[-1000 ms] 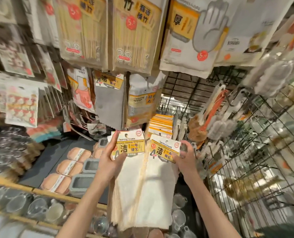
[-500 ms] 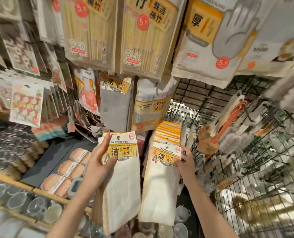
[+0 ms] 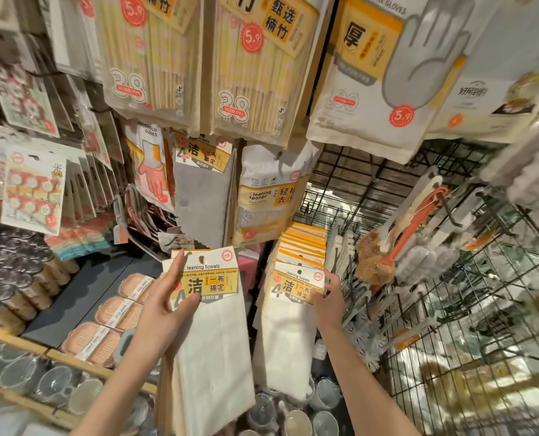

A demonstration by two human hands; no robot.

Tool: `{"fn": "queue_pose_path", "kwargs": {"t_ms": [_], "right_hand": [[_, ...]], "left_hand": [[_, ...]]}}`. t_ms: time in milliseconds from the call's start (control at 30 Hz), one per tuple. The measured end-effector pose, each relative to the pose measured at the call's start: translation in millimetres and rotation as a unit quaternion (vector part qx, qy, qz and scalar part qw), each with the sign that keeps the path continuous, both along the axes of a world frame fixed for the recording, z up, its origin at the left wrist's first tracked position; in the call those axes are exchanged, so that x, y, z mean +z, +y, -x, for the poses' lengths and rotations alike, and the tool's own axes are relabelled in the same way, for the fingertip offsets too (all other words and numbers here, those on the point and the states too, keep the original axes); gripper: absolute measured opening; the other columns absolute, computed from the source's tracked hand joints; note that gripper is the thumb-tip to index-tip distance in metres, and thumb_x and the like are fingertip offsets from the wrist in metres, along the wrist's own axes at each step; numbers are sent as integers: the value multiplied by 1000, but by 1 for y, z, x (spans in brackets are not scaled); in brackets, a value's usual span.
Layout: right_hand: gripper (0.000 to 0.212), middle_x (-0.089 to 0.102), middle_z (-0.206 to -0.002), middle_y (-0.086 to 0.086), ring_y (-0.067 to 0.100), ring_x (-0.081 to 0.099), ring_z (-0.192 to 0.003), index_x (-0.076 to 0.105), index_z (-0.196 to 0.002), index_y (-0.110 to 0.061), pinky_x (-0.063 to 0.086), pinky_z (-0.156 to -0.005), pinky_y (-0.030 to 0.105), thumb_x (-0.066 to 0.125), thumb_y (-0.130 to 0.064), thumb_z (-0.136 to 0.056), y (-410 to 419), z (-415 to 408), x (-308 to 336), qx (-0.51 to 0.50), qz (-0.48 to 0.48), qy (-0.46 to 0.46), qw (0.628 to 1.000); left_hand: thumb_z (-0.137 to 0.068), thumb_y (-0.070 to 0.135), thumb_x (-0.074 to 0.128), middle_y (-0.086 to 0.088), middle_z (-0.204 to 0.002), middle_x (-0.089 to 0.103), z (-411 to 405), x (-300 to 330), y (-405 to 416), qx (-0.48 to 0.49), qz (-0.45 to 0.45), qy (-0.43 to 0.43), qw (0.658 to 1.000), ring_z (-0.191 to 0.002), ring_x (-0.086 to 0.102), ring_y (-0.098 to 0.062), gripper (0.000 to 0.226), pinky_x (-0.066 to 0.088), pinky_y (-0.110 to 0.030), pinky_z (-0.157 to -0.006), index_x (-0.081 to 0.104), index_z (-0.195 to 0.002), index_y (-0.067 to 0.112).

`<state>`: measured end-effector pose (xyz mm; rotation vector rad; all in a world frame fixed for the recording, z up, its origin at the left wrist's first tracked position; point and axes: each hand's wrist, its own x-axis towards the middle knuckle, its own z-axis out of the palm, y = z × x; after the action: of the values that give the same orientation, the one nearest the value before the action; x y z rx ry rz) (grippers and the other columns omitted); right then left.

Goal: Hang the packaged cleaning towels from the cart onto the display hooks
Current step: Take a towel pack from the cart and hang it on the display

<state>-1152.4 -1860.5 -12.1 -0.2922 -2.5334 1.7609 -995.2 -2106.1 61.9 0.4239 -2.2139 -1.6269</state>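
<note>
The left hand (image 3: 164, 313) holds a small stack of white cleaning-towel packs (image 3: 210, 328) by the header card, thumb pressed across the yellow label and fingers curled behind. The right hand (image 3: 326, 298) pinches the right edge of the front pack's card (image 3: 298, 286) on a row of the same towels (image 3: 302, 247), which appears already threaded on a display hook; the hook itself is hidden behind the cards. The main risk is probably that front pack: if its punched hole is not fully over the hook tip when the fingers let go, it could slide off and drop among the glass cups (image 3: 296, 420) below. The left stack is gripped only at the card, so the loose cloth could fan out or one pack slip free. The cleaning sponge bag (image 3: 268, 199) hanging just above crowds the approach and could snag a card.
</note>
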Motion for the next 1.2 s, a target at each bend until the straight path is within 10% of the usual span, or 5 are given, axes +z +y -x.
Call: {"fn": "queue_pose_path", "kwargs": {"t_ms": [400, 567, 833, 1100, 1200], "right_hand": [[44, 61, -81, -7, 20, 61, -75, 51, -99, -26, 55, -65, 45, 50, 12, -76, -8, 24, -12, 6, -60, 19, 998], [44, 63, -94, 9, 28, 61, -81, 50, -99, -23, 50, -55, 38, 49, 13, -73, -12, 32, -28, -7, -78, 62, 995], [44, 61, -97, 15, 31, 61, -83, 44, -99, -25, 49, -57, 35, 51, 13, -78, -13, 37, -29, -7, -55, 63, 996], [52, 47, -132, 14, 25, 52, -113, 51, -131, -6, 39, -92, 21, 62, 6, -81, 4, 15, -10, 61, -48, 15, 997], [42, 44, -135, 10, 22, 43, -126, 55, -127, -6, 29, -88, -2, 60, 0, -86, 1, -9, 11, 75, -35, 47, 996]], "left_hand": [[-85, 9, 64, 12, -140, 43, -4, 1, 6, 6, -36, -25, 999, -123, 41, -3, 70, 34, -27, -100, 33, -139, 42], [-85, 8, 64, 22, -134, 45, -2, 3, 14, 5, -61, -21, 998, -106, 40, 29, 69, 37, -5, -85, 34, -131, 49], [-85, 6, 64, 33, -129, 38, -3, 4, 20, 2, -63, -5, 998, -97, 38, 36, 78, 36, 3, -75, 24, -138, 46], [-80, 10, 71, 11, -126, 59, -9, -1, 27, 10, -91, -14, 996, -108, 57, 6, 94, 43, -11, -85, 15, -140, 55], [-76, 21, 77, 3, -139, 50, -12, -8, 27, 2, -83, -12, 996, -127, 49, -15, 90, 41, -39, -105, 24, -135, 62]]}}
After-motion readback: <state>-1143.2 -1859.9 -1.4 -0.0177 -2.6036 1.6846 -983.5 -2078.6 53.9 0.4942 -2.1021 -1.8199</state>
